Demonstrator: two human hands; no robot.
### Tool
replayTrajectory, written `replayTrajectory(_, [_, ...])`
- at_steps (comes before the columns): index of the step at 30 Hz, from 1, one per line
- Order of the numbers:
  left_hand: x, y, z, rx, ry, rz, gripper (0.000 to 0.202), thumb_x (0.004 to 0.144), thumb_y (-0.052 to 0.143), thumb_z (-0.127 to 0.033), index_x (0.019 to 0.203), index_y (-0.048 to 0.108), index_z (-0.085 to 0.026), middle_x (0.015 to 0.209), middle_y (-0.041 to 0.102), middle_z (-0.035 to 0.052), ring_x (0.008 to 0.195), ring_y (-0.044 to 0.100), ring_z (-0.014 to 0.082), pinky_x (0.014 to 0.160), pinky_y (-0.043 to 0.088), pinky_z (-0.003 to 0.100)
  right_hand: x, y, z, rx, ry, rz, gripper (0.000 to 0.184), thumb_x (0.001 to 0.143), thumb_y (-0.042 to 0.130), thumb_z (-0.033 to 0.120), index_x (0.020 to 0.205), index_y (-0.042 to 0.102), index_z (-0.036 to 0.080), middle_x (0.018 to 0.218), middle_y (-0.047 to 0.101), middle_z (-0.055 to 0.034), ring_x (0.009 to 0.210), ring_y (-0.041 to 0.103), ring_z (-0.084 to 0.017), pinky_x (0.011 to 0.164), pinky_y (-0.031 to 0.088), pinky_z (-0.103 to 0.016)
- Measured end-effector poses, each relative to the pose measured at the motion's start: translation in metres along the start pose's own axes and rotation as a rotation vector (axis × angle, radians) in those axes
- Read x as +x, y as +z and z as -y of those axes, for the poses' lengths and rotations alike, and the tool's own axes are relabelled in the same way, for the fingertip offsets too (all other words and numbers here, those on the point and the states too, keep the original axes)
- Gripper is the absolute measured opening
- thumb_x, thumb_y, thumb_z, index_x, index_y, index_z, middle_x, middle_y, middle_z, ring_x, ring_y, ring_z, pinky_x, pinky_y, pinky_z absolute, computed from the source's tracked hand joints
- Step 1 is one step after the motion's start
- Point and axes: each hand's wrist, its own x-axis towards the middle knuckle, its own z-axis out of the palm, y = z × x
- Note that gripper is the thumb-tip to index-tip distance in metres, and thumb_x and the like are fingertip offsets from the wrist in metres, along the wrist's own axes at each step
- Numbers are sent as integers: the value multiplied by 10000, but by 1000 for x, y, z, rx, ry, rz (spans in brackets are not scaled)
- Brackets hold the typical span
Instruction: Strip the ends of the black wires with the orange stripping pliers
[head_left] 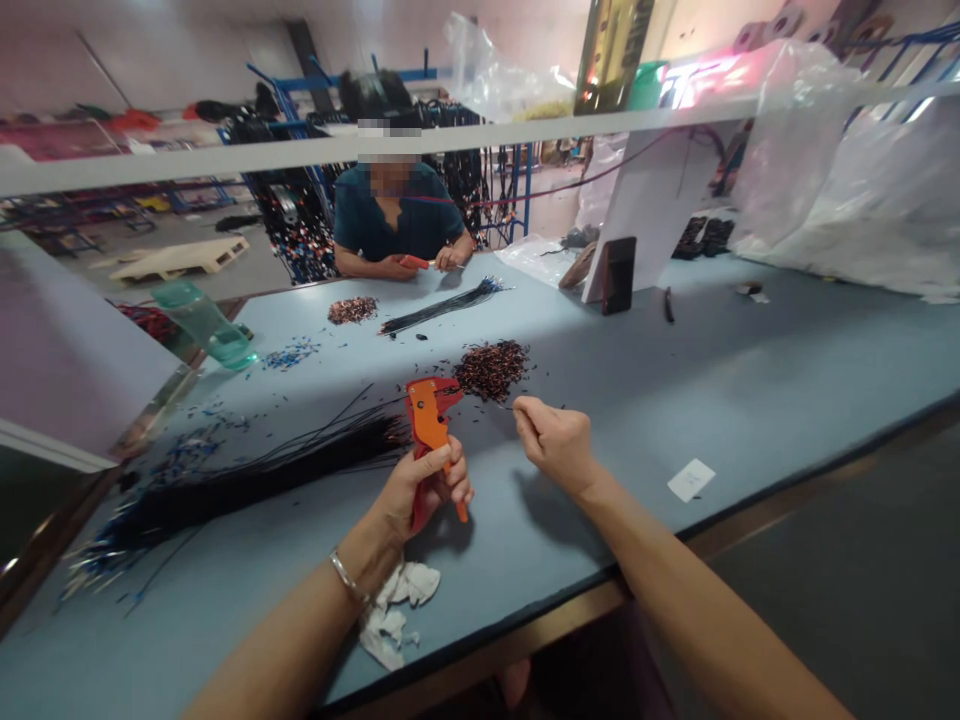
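An orange wire stripper stands nearly upright in the left hand, its head up and its handles squeezed inside the closed fingers, just above the near part of the blue surface. No brand or lettering can be read on the tool. The right hand is just beside it, to the right, thumb and fingertips pinched on a thin dark wire that points toward the stripper's head; whether the wire's end sits in the head is too small to tell. A metal bracelet circles the left wrist, and a crumpled white cloth lies under that forearm at the near edge.

Just behind the stripper lies a heap of dark reddish wire scraps. To the left, a long bundle of black wires lies across the surface, its near end close to the left hand. A small white slip lies to the right of the right hand; its marks are too faint to read.

Farther back there are scattered blue bits, a clear green bottle lying tilted, a second scrap heap and another black wire bundle. A person in a dark shirt sits across the surface, holding a red-handled tool. A dark phone leans against a white board, and clear plastic bags are piled at the right.
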Motion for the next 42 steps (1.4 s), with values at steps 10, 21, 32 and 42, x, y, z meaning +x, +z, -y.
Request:
replayTrajectory(10, [1, 3, 8, 248, 281, -116, 255, 729, 725, -311, 883, 566, -184, 747, 562, 1, 724, 561, 168, 783, 450, 337, 0, -2, 5, 160, 122, 140, 164, 887, 498, 223, 810, 640, 199, 577, 626, 25, 490, 533, -86, 540, 359, -191])
replayTrajectory(21, [1, 1, 15, 1116, 603, -249, 245, 633, 678, -150, 865, 633, -214, 775, 556, 28, 703, 456, 192, 716, 344, 296, 8, -10, 11, 764, 517, 431, 201, 887, 483, 335, 921, 610, 182, 624, 558, 27, 529, 470, -107, 524, 400, -219])
replayTrajectory(32, [3, 1, 18, 1470, 673, -252, 232, 699, 625, -190, 930, 606, -197, 834, 588, 91, 777, 500, 250, 717, 343, 341, 5, -10, 18, 1248, 811, 475, 223, 778, 676, 395, 812, 620, 182, 669, 577, 23, 546, 469, -87, 533, 411, -213])
replayTrajectory(42, [3, 0, 21, 1738, 849, -288, 222, 748, 520, -225, 965, 539, -180, 848, 612, 91, 774, 536, 241, 697, 427, 355, 8, -15, 20, 1228, 712, 628, 79, 760, 633, 248, 757, 615, 172, 701, 567, 23, 616, 497, -93, 595, 424, -215])
